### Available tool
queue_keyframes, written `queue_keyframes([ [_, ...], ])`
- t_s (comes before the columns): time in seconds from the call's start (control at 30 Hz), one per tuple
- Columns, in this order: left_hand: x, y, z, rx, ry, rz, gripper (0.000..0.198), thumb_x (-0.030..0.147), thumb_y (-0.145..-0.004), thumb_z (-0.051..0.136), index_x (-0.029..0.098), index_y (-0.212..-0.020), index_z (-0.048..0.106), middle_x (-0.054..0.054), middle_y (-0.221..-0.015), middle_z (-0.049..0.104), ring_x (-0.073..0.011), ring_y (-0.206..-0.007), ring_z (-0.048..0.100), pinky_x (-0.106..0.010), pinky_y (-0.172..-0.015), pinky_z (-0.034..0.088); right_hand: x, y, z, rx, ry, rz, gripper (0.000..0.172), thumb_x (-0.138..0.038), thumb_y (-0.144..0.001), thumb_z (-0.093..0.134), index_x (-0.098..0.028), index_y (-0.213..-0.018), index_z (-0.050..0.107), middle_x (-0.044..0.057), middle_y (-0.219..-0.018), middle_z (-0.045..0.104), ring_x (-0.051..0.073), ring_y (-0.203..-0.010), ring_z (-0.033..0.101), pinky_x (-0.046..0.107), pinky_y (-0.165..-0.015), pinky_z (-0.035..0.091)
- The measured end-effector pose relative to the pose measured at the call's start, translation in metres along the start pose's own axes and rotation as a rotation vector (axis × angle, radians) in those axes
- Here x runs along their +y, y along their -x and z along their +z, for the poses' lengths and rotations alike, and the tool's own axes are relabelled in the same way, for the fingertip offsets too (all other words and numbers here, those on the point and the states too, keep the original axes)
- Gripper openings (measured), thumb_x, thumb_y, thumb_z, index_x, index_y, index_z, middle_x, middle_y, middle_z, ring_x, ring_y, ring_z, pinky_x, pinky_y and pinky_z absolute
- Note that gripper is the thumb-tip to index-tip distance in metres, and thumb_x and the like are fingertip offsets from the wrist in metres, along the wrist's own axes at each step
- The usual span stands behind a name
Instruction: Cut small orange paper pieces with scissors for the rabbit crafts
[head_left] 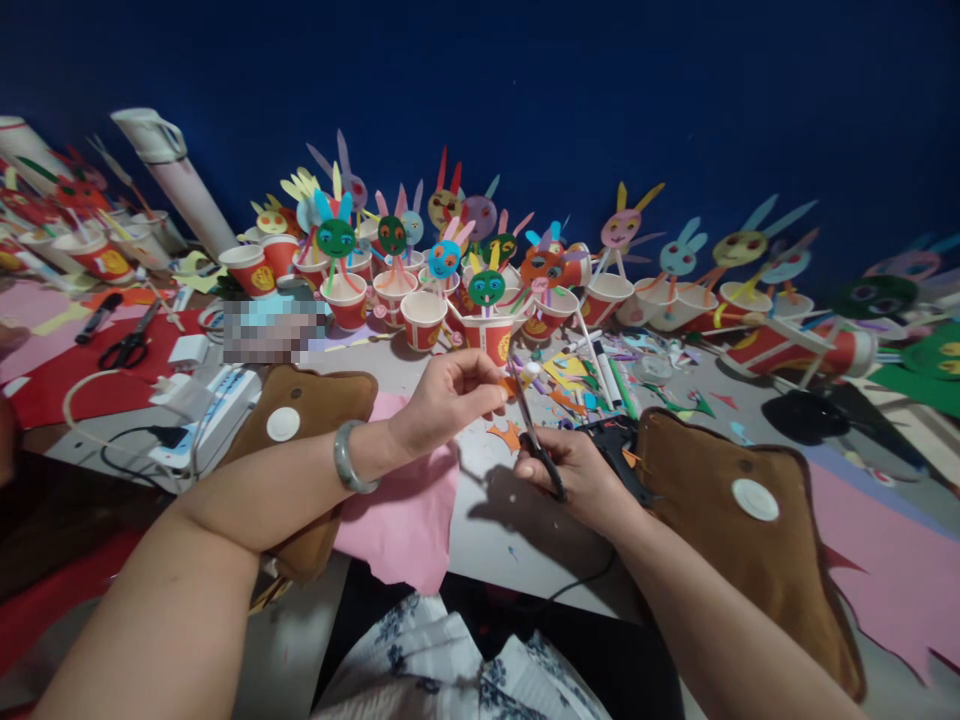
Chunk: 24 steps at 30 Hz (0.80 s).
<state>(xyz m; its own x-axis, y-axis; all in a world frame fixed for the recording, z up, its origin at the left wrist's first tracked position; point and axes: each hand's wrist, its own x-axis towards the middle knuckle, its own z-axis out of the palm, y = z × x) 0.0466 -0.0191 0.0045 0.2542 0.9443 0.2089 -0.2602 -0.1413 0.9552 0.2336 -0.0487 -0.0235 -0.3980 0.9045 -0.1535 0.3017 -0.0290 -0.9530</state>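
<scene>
Pinched between the fingertips of my left hand [455,398] is a small piece of orange paper [508,386]. My right hand [571,478] grips black-handled scissors [551,462], their blades pointing up and touching or very close to the orange piece. On the table below lies another orange paper scrap [506,435]. A sheet of pink paper [409,500] rests under my left wrist. Beside my right hand is a black glue gun [619,455], partly hidden by that hand.
Paper cups [424,318] with paper rabbit faces [444,260] on strips line the back. Brown cushion-like pads [739,540] lie at both sides. Left are a power strip [214,410], other scissors [131,345] and a thermos [176,180]. Markers [606,372] lie among coloured scraps.
</scene>
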Motion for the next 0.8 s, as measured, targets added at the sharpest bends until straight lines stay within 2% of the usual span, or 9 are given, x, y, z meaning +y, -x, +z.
queue_keyframes([
  [0.3, 0.0003, -0.0010, -0.0016, 0.018, -0.017, -0.007, 0.005, 0.017, -0.070, 0.058, 0.014, -0.067, 0.055, 0.001, -0.057, 0.060, -0.0079, -0.053, 0.057, -0.021, -0.052, 0.047, 0.0015, -0.0004, -0.0009, 0.001, 0.045, -0.015, 0.056, -0.069, -0.063, 0.069, -0.017, -0.055, 0.050, -0.005, -0.049, 0.040, 0.009, -0.048, 0.033, 0.024, -0.047, 0.024],
  [0.5, -0.0009, -0.0021, -0.0017, 0.064, 0.049, -0.045, 0.025, 0.034, -0.083, 0.048, 0.014, -0.072, 0.058, -0.001, -0.062, 0.060, -0.0098, -0.055, 0.060, -0.022, -0.051, 0.048, 0.0004, -0.0002, 0.0001, 0.012, 0.021, -0.005, 0.055, -0.068, -0.063, 0.070, -0.017, -0.055, 0.050, -0.005, -0.049, 0.041, 0.009, -0.048, 0.033, 0.024, -0.047, 0.024],
  [0.67, 0.0008, -0.0005, 0.0009, 0.015, -0.005, -0.018, 0.021, 0.030, -0.071, 0.070, 0.013, -0.069, 0.057, 0.001, -0.057, 0.059, -0.0074, -0.052, 0.056, -0.020, -0.051, 0.046, 0.0004, -0.0007, -0.0005, 0.000, 0.005, -0.003, 0.056, -0.069, -0.062, 0.070, -0.017, -0.055, 0.050, -0.005, -0.048, 0.041, 0.008, -0.048, 0.033, 0.024, -0.047, 0.023],
  [0.8, -0.0004, 0.0000, 0.0013, 0.029, -0.002, -0.025, 0.017, 0.021, -0.069, 0.071, 0.013, -0.069, 0.056, 0.001, -0.058, 0.060, -0.0067, -0.052, 0.056, -0.019, -0.052, 0.047, 0.0013, -0.0006, -0.0005, 0.005, 0.012, 0.003, 0.057, -0.070, -0.062, 0.070, -0.017, -0.054, 0.049, -0.005, -0.047, 0.041, 0.008, -0.048, 0.033, 0.024, -0.047, 0.023],
])
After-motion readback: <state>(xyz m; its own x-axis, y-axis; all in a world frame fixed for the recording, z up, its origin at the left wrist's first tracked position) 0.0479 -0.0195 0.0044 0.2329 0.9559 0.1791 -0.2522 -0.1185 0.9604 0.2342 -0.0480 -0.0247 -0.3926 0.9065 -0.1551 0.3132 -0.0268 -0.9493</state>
